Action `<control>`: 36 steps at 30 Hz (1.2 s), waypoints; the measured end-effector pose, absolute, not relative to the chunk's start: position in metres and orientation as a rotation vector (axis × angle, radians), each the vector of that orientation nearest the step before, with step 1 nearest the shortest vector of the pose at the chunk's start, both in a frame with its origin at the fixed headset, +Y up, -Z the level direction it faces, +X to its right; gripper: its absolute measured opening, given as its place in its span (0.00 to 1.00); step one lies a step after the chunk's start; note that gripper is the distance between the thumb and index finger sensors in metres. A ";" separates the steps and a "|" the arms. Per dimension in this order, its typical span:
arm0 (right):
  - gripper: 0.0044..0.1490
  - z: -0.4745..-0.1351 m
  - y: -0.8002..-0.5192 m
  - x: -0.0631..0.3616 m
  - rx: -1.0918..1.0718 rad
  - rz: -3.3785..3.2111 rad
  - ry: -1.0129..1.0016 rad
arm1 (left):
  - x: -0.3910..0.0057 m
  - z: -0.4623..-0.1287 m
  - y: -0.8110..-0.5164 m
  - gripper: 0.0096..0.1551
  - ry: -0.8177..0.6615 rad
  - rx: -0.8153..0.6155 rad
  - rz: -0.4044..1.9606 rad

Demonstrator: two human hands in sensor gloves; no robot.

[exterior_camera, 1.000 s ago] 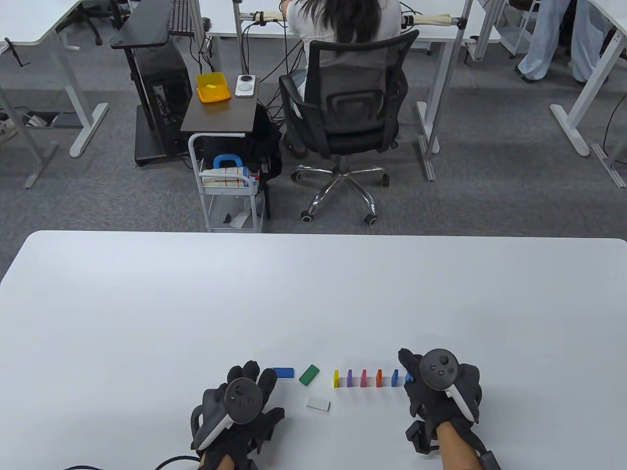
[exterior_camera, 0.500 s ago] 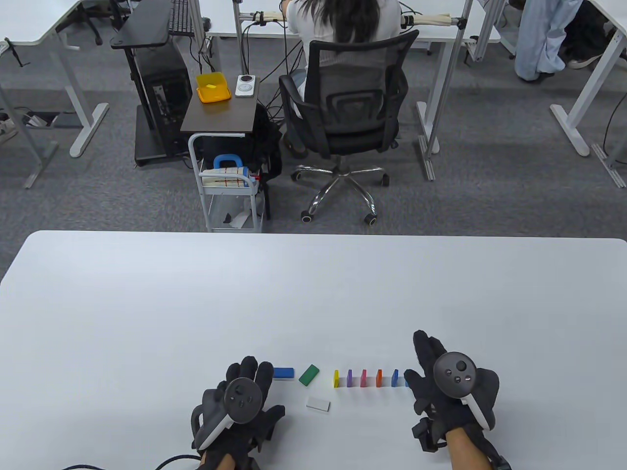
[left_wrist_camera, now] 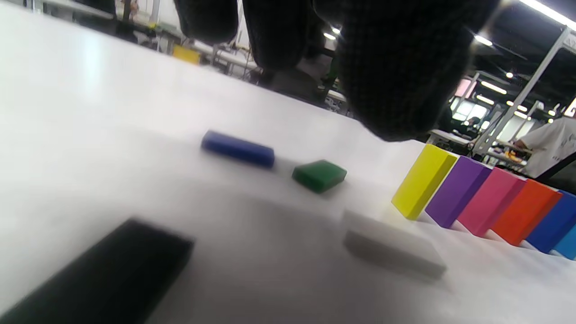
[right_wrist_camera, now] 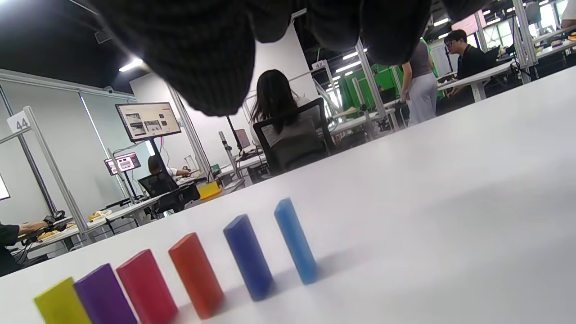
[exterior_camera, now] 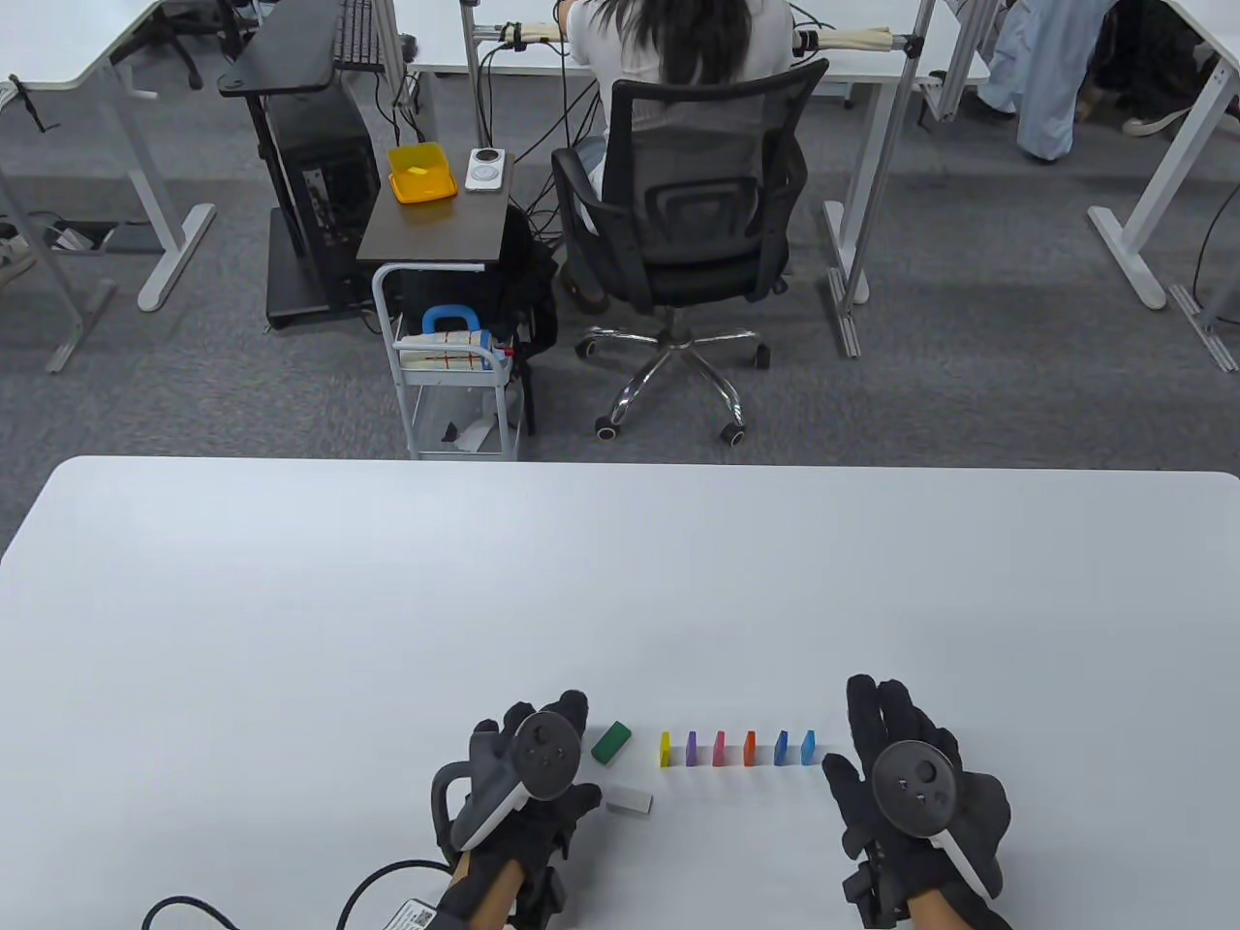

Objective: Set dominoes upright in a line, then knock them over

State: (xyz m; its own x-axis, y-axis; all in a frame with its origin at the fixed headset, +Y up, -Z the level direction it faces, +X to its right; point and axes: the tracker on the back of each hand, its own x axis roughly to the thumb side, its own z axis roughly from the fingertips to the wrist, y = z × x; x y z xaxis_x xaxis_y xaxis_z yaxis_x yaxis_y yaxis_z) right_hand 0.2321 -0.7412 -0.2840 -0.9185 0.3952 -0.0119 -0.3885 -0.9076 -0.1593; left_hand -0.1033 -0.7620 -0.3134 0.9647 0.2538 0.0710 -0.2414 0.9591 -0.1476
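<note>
Dominoes stand upright in a row of six near the front of the table [exterior_camera: 291, 581], yellow domino [exterior_camera: 665, 749] at the left end through to the light blue domino [exterior_camera: 809, 748] at the right. Still flat are the green domino [exterior_camera: 610, 742], white domino [exterior_camera: 630, 800], dark blue domino [left_wrist_camera: 237, 149] and a black one [left_wrist_camera: 103, 274], so the line looks about half built and nothing toppled. The left hand [exterior_camera: 528, 775] hovers over the flat pieces, fingers loose and holding nothing; the right hand [exterior_camera: 906, 765] rests just right of the row, fingers spread and empty.

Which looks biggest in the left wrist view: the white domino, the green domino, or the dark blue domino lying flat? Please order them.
1. White domino, nearest the camera.
2. Dark blue flat domino.
3. Green domino, close to the blue one in apparent size.
Nearness inflates the white one; true sizes may match.
</note>
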 end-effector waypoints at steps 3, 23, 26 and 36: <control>0.52 -0.282 -0.746 0.235 -0.061 2.725 -0.194 | -0.080 -0.327 -0.758 0.51 -0.095 -0.144 0.122; 0.51 -0.280 -0.743 0.241 0.003 2.572 -0.247 | -0.017 -0.381 -0.789 0.51 -0.067 -0.207 -0.206; 0.51 -0.281 -0.744 0.244 -0.016 2.570 -0.229 | -0.020 -0.380 -0.791 0.50 -0.054 -0.212 -0.144; 0.50 -0.277 -0.740 0.256 -0.027 2.481 -0.251 | -0.049 -0.361 -0.778 0.38 -0.125 -0.141 0.251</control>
